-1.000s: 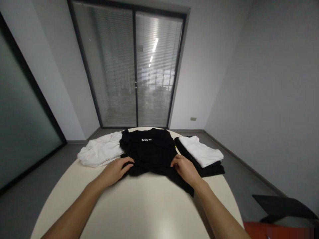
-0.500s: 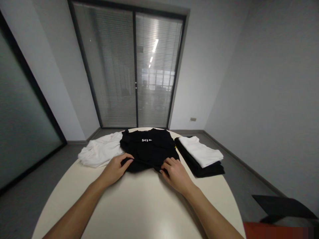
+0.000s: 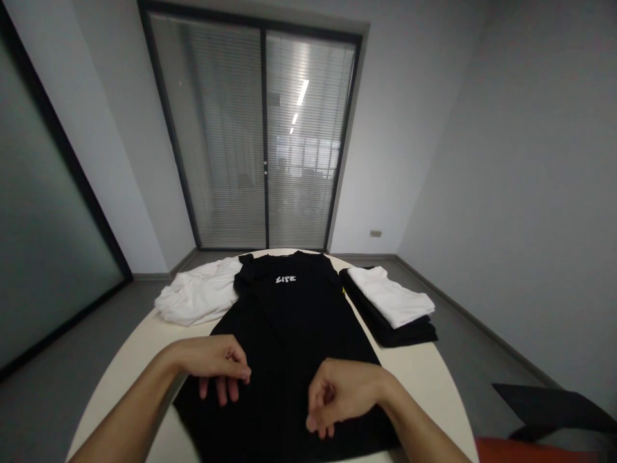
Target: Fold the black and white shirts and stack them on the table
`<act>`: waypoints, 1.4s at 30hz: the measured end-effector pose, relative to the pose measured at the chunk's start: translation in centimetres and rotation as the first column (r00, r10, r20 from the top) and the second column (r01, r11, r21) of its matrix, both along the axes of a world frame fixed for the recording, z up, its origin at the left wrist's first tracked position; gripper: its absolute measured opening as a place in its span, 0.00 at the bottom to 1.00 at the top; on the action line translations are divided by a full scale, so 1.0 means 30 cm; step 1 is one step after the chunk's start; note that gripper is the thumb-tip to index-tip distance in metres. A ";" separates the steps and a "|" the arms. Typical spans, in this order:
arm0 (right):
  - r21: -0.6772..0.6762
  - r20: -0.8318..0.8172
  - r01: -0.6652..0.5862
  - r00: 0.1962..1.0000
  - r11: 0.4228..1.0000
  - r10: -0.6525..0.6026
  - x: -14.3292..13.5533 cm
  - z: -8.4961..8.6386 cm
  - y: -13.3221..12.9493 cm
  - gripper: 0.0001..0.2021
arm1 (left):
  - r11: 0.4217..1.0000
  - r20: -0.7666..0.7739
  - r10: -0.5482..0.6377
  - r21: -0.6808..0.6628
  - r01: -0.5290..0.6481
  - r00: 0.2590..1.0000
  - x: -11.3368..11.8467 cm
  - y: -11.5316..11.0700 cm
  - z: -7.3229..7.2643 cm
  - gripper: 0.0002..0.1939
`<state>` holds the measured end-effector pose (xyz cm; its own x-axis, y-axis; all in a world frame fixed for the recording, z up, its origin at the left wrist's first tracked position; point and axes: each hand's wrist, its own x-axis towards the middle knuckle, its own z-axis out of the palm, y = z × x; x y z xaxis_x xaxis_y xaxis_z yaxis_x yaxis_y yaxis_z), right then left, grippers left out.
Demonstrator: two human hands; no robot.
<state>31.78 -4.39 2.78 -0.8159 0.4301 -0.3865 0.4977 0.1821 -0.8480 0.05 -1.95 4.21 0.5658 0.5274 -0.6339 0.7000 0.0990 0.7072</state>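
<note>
A black T-shirt (image 3: 294,321) with white lettering across its chest lies spread lengthwise on the round table, collar at the far end and hem near me. Over its lower left part hangs my left hand (image 3: 216,361), fingers loosely bent downward and apart, with no cloth visible in them. My right hand (image 3: 344,393) is above the lower right part, its fingers loosely curled and also without visible cloth. Whether the fingertips touch the shirt is hard to tell. The shirt's left sleeve looks bunched beside a heap of white cloth (image 3: 200,292).
Right of the shirt, a folded white garment (image 3: 390,297) rests on folded black clothes (image 3: 409,335). The pale table (image 3: 429,373) has a curved edge. A black and red chair (image 3: 554,408) stands at the lower right. A glass door with blinds (image 3: 216,141) is beyond.
The lower part of the black T-shirt, bunched up before, now extends flat toward me. Both hands have come nearer and let go of the cloth. The lettering shows fully.
</note>
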 end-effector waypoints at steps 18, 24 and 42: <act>0.589 0.338 0.109 0.867 0.801 -0.367 0.009 -0.079 0.073 0.51 | 0.822 -0.527 0.217 0.553 0.138 0.822 0.213 -0.076 -0.097 0.57; 0.522 0.405 0.064 0.859 0.851 -0.313 0.009 -0.051 -0.030 0.56 | 0.865 -0.592 0.163 0.470 0.174 0.789 0.218 -0.200 -0.029 0.57; 0.765 0.082 0.066 0.977 0.641 -0.198 -0.031 -0.094 0.009 0.35 | 0.288 -0.288 0.488 0.944 0.159 0.824 0.265 0.105 -0.230 0.29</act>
<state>30.86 -4.14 -0.04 -0.6898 0.7239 0.0151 0.6712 0.6471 -0.3617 8.00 1.21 -2.70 0.2056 0.9503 0.2339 0.9771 -0.2126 0.0048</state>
